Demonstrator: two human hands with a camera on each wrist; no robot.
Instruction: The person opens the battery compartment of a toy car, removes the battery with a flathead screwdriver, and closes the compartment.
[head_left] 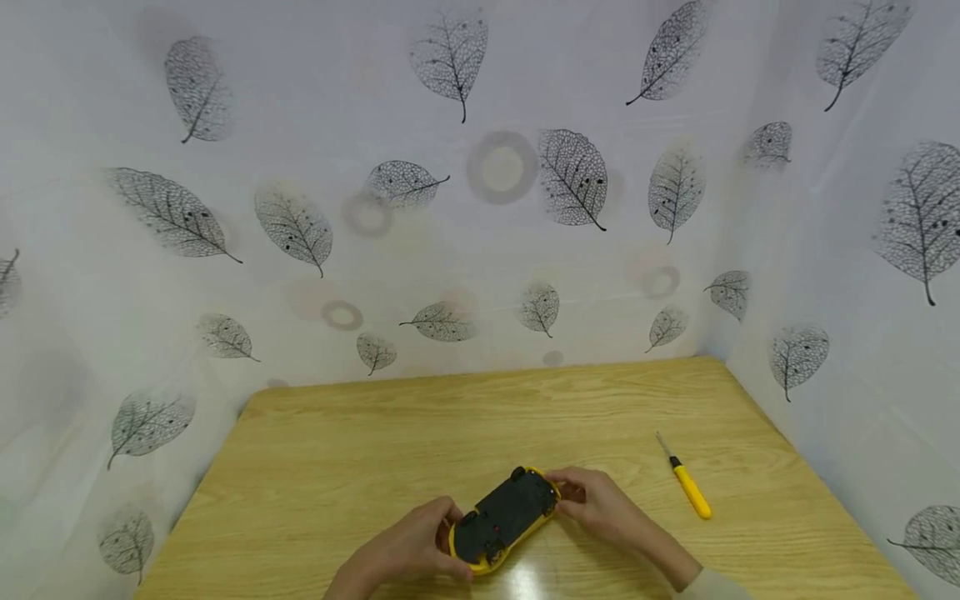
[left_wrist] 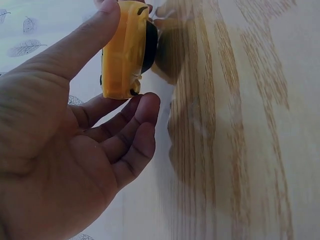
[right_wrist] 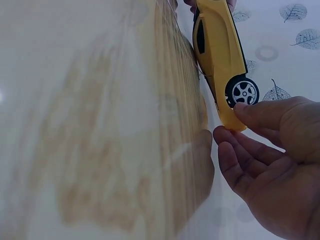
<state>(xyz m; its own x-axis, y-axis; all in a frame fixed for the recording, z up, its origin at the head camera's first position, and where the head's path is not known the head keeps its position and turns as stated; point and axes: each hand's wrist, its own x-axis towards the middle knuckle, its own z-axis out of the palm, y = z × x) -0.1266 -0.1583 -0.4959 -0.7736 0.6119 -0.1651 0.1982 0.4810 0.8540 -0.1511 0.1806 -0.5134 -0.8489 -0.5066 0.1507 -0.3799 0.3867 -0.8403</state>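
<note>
Bridging two-handed grip (head_left: 415, 542) (head_left: 597, 502), upturned car (head_left: 512, 511), height unclear

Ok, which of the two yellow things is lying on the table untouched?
The yellow-handled screwdriver, off to the right; the upturned toy car is held by the left hand and right hand.

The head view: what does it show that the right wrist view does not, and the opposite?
Only the head view shows the yellow-handled screwdriver and, face-on, the black underside of the yellow toy car.

Only the right wrist view shows silver wheel spokes and a dark side window.

Both show the right hand holding the car, the wood-grain table and the leaf-print backdrop.
</note>
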